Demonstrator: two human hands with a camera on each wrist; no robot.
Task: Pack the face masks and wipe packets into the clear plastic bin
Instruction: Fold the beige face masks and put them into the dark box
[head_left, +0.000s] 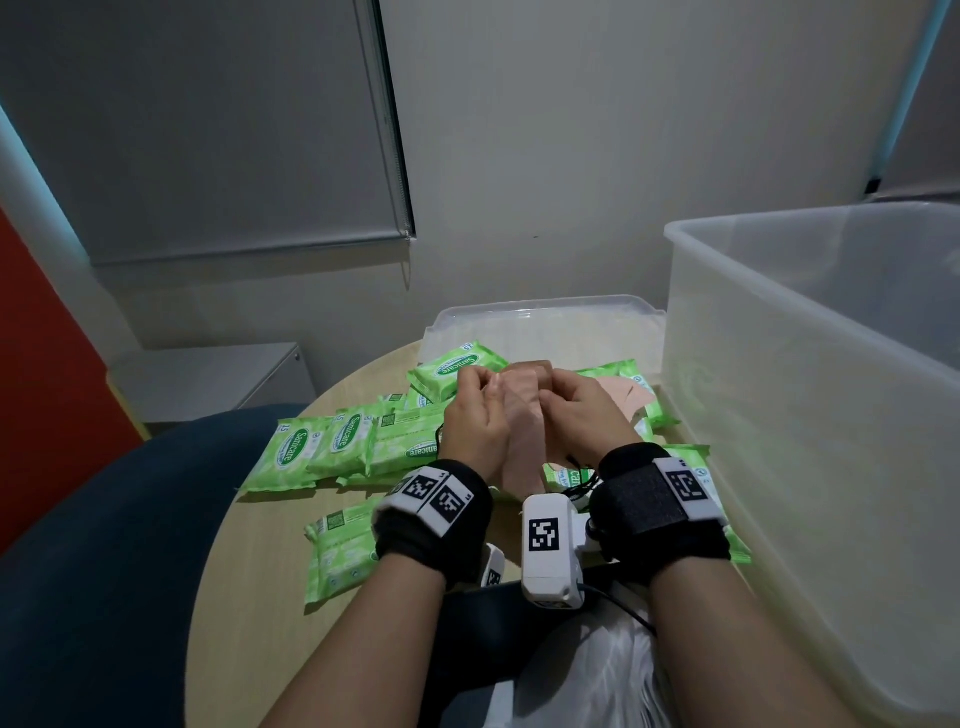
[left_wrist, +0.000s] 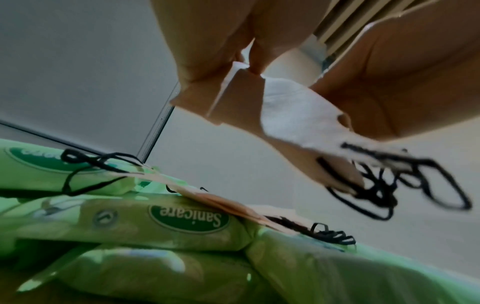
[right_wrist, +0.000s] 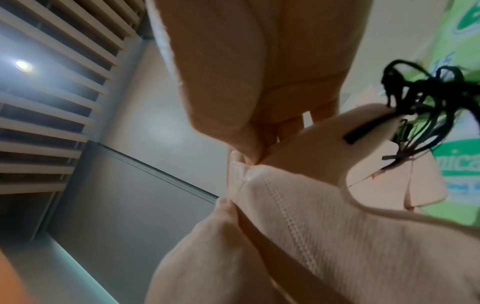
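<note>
Green wipe packets strewn beside clear bin.

"Sanicare" and "15" on green wipe packets.

We sit in what looks like a small office or meeting room, plain pale walls, a grey roller blind drawn down, a slatted ceiling with a recessed downlight, a round pale-wood worktop, a dark upholstered chair, a low white cabinet.
</note>
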